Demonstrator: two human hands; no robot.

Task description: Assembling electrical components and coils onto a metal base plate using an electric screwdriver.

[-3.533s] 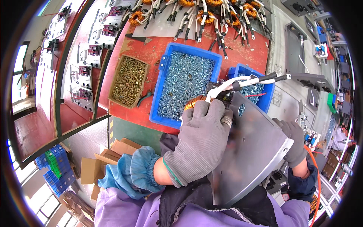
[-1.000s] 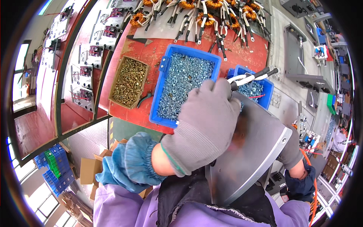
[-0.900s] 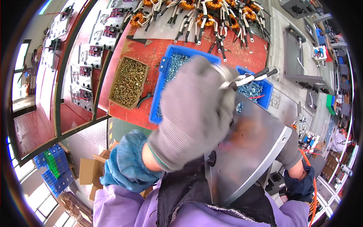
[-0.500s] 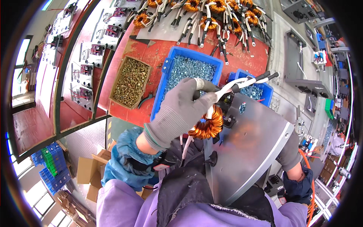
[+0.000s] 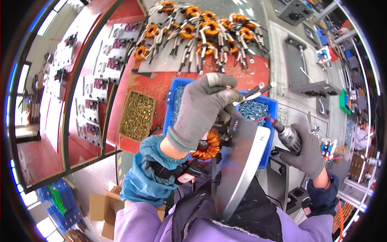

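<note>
My left hand [image 5: 199, 109], in a grey glove, is closed by the metal part. White lead wires [image 5: 254, 95] with black sleeves and ring terminals come out past its fingers. A small brass-coloured piece, perhaps a screw, shows at the fingertips. Below this hand hangs a copper-wound ring coil [image 5: 207, 145], beside a grey sheet-metal panel [image 5: 240, 157] that stands tilted against my front. To the right, my gloved right hand [image 5: 308, 153] grips a power screwdriver [image 5: 288, 136], its red tip pointing up and left toward the blue bin. The panel hides what lies behind it.
A box of brass-coloured screws [image 5: 138, 115] stands left of a blue bin [image 5: 172, 93] of small metal parts; another blue bin [image 5: 272, 105] sits to the right. Many coils [image 5: 211, 28] lie at the back of the red table [image 5: 169, 76]. Racks with assemblies [image 5: 90, 105] stand left.
My right hand has come up from behind the panel and now shows the screwdriver. The panel has turned more edge-on. The view has shifted, and the leads extend less beyond my left fingers.
</note>
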